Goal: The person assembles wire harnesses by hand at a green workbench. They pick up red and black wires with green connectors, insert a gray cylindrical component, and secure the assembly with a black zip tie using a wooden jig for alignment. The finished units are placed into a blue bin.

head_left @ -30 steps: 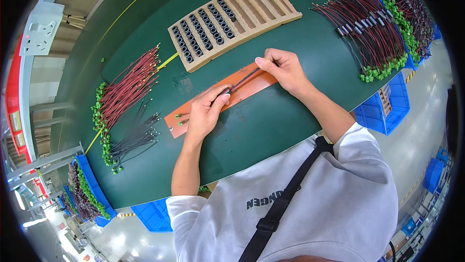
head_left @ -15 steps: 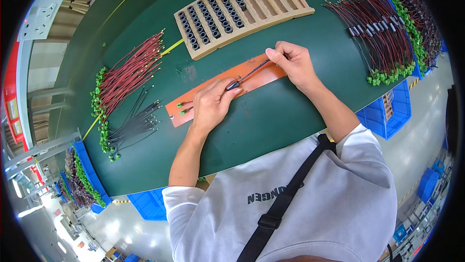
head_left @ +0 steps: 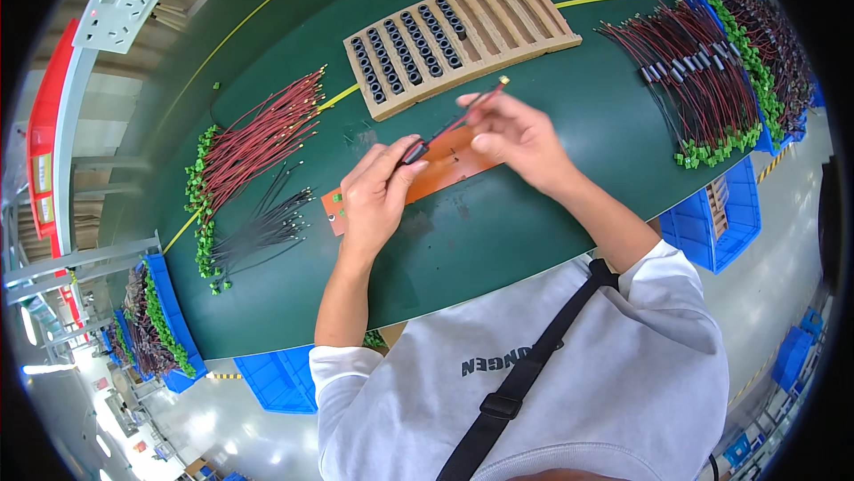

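Note:
My left hand [head_left: 374,192] is closed around a black ferrite core [head_left: 415,153], its dark end showing past thumb and forefinger. A red and a black wire [head_left: 445,128] run out of the core up to the right and end in a small pale-yellow tip [head_left: 503,80]. My right hand [head_left: 520,139] is beside these wires, thumb and loosely bent fingers apart, somewhat blurred; it does not appear to grip them. Beneath both hands lies an orange strip [head_left: 436,180] on the green table. Green connectors [head_left: 337,200] show at its left end, by my left hand.
Behind the strip is a wooden slotted tray [head_left: 391,108], partly filled with rows of black cores. Red wires [head_left: 258,152] and black wires [head_left: 267,225] with green connectors lie left. Wires with cores [head_left: 689,68] lie right, beside a blue bin [head_left: 712,223] below the table edge.
My right hand has loosened from its pinch on the wires and dropped slightly. The wires' free end now sticks up above its fingers. My left hand keeps the core.

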`<action>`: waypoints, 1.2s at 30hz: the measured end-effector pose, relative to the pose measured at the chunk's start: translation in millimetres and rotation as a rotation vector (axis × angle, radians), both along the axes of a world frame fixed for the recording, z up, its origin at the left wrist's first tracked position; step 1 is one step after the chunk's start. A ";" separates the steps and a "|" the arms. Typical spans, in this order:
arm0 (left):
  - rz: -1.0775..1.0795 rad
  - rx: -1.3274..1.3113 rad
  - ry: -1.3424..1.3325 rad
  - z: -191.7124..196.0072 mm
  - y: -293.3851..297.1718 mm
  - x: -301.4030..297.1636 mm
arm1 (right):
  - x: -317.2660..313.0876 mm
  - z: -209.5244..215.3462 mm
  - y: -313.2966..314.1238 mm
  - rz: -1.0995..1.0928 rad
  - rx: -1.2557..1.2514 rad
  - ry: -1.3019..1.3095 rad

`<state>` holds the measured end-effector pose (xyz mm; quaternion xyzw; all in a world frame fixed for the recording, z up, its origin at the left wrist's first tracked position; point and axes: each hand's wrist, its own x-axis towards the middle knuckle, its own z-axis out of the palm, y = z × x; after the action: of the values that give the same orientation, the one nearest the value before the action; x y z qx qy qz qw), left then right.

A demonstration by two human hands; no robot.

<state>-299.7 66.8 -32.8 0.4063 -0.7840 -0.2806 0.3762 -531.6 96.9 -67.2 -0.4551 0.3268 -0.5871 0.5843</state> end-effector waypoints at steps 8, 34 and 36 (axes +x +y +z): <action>-0.059 0.124 0.136 -7.7 20.7 -2.2 | 24.6 -6.0 -11.7 0.070 -0.301 0.230; -0.095 0.669 0.556 -41.3 36.4 -8.1 | 22.7 -7.0 -0.8 0.076 0.150 0.065; -0.109 0.743 0.530 -42.9 35.4 -8.3 | 21.9 -5.9 -2.9 -0.015 0.154 0.086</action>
<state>-308.0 102.1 -75.7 0.3862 -0.5272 -0.6563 0.3771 -509.7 94.1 -73.1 -0.4309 0.3992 -0.5445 0.5987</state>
